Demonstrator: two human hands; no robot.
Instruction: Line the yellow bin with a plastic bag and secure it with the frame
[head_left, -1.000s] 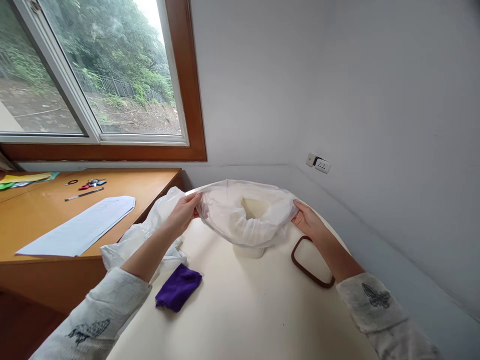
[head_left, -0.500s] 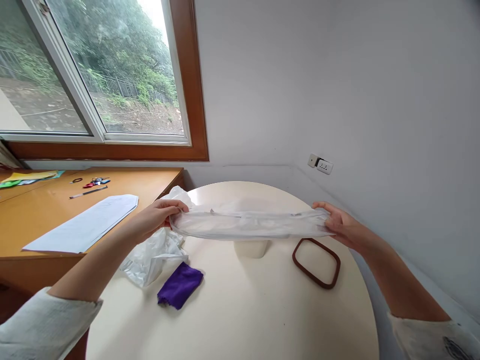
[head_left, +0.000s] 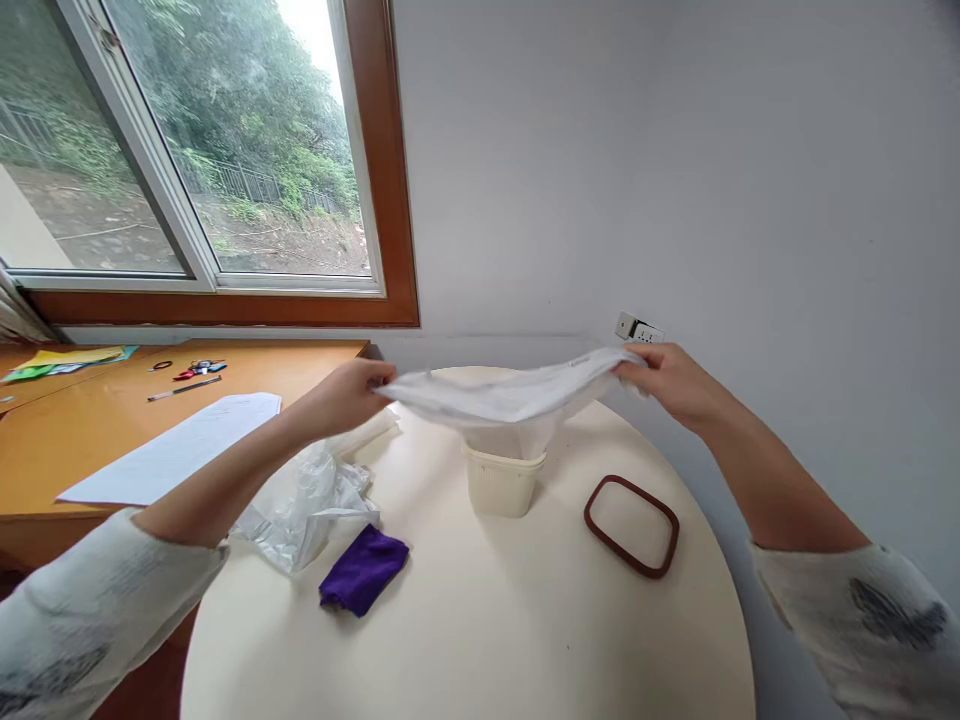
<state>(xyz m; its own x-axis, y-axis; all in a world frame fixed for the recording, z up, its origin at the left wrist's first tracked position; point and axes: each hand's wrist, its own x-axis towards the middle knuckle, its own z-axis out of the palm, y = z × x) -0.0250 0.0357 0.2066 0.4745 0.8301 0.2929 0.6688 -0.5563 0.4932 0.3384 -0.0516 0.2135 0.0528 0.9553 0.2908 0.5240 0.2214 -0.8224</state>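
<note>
Place: study or office; desk; papers; pen; wood-framed window; wall socket

No text, label, brand or number is legible. White paper, left of frame: any marking is too faint to read. Dark print on sleeve, lower right: no readable characters.

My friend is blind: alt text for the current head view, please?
Left hand and right hand hold a translucent bag hanging down to a cream bin on a round table; crumpled plastic and purple cloth lie left, a brown frame right.
</note>
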